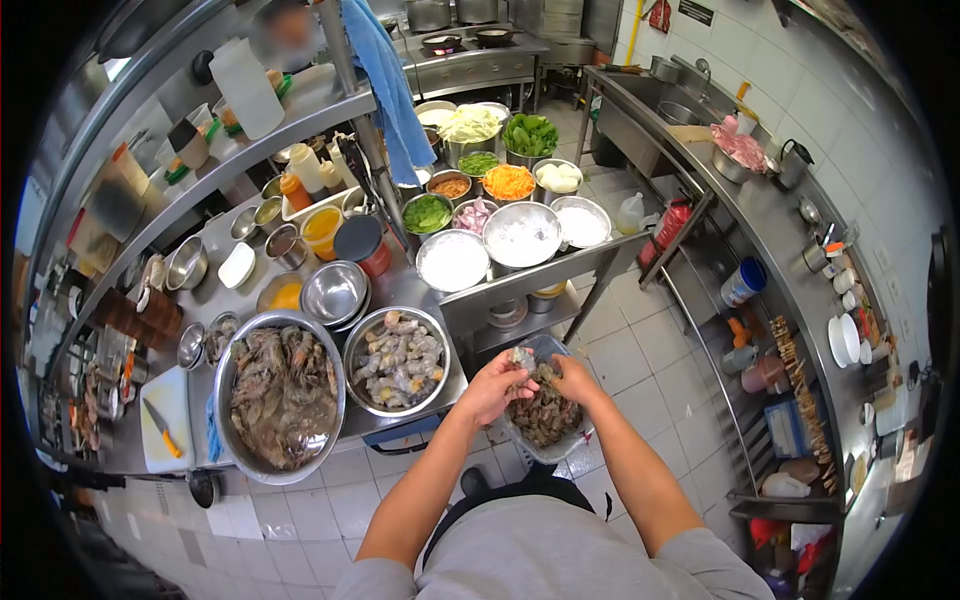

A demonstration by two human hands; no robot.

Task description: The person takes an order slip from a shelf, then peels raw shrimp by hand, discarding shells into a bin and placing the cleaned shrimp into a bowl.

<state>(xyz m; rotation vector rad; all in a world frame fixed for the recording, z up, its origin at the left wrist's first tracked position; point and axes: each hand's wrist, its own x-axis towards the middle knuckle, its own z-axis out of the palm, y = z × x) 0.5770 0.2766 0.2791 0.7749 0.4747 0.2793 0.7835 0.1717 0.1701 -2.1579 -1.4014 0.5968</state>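
Note:
My left hand [493,390] is closed on a greyish peeled shrimp [521,358], held up above a clear plastic bin. My right hand [572,380] is beside it, its fingers bent together at the shrimp's lower end; what they pinch is too small to make out. Below both hands, the plastic bin [580,440] holds a dark heap of shells and heads [543,418]. Left of my hands, a round steel bowl [447,372] holds peeled shrimp [398,362]. Farther left, a large oval steel basin [225,425] contains whole shrimp [285,390] in murky liquid.
A white cutting board [165,400] with an orange-handled knife [162,428] lies at the left counter end. Steel containers of chopped vegetables and white powder [452,260] stand ahead. A shelf with a blue cloth [385,90] overhangs the counter. A sink counter [700,160] runs along the right.

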